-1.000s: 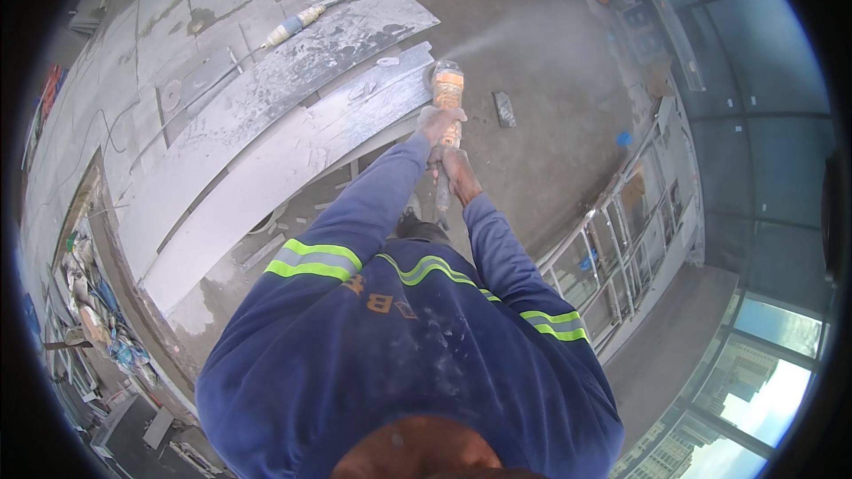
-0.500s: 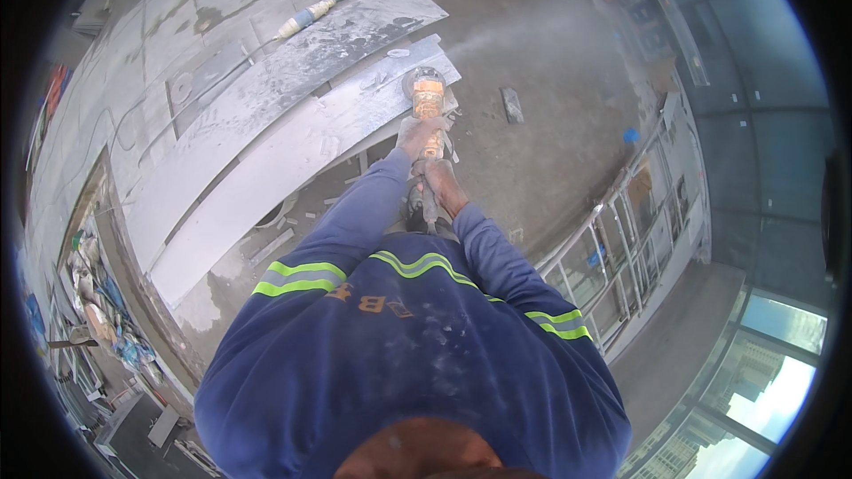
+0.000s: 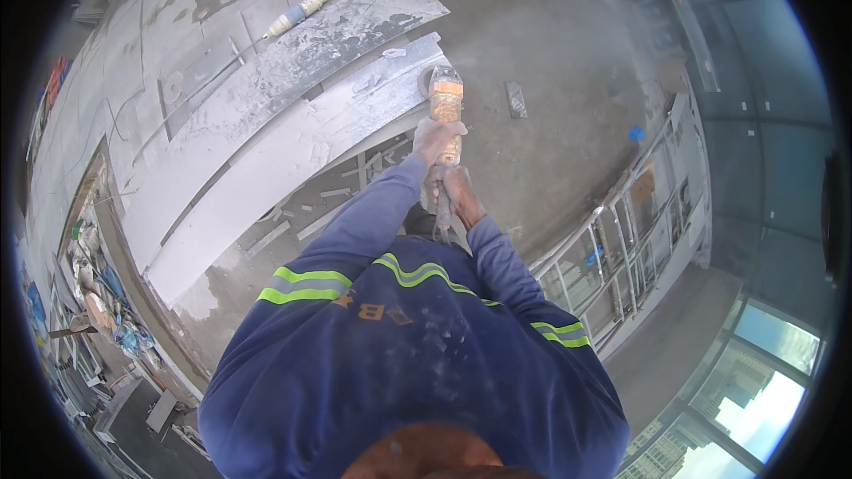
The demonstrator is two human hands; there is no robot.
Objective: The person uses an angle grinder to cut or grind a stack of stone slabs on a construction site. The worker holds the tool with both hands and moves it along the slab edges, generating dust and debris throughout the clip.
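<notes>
While long pale stone slabs point(image 3: 266, 160) stretch diagonally from lower left to upper centre of the frame, an orange angle grinder point(image 3: 445, 102) sits at the slabs' right end, its long axis running straight up the frame from the body. The gloved left hand point(image 3: 437, 137) wraps the grinder's body, nearer the disc; the bare right hand point(image 3: 454, 195) is closed on the rear handle below it. Offcuts point(image 3: 342, 204) litter the dusty floor just left; metal railing point(image 3: 621, 248) stands right.

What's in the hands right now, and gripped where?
An orange angle grinder: left hand grips its body behind the disc, right hand grips the rear handle.
</notes>
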